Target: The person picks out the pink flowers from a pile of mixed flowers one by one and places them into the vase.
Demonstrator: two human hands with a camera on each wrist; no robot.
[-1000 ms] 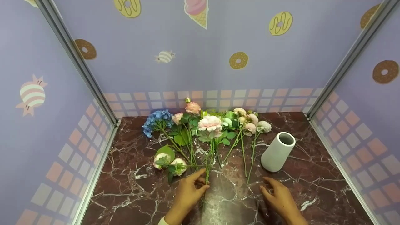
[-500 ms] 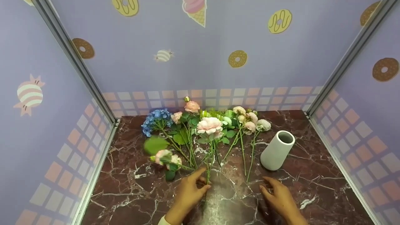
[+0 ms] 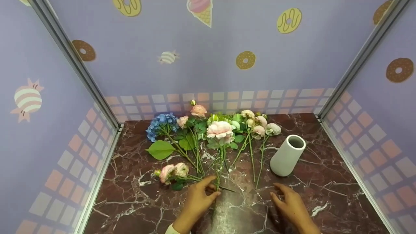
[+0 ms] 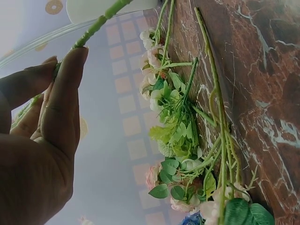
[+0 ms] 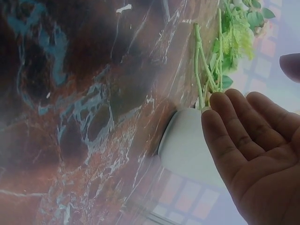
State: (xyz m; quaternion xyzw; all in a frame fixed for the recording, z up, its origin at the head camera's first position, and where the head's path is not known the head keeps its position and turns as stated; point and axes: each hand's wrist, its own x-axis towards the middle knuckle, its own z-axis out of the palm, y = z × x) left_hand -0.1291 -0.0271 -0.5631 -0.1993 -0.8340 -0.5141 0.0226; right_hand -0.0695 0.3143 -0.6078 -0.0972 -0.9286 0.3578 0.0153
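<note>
Thumb and fingers of my left hand (image 3: 197,199) pinch the green stem (image 4: 96,29) of a large pale pink flower (image 3: 220,130), which looks like a peony and stands raised above the table. Left of that hand lies a stem with pink-and-cream blooms (image 3: 174,172); its thin end shows past the fingers. My right hand (image 3: 290,203) holds nothing, its fingers (image 5: 229,136) fairly straight and the thumb apart. Just beyond it a white tapered vase (image 3: 286,157) stands upright, its mouth facing up.
A blue hydrangea (image 3: 161,125) with a broad green leaf (image 3: 160,149) lies at the back left. Peach-pink roses (image 3: 198,110) and pale blooms (image 3: 259,131) lie along the back wall, stems towards me. Patterned panels enclose the marbled table (image 3: 328,195) on the sides and back.
The pink-and-cream blooms have shifted and settled to the left, their stem end now showing right of my left hand. The broad leaf has swung outward to the left. Both hands stay nearly still.
</note>
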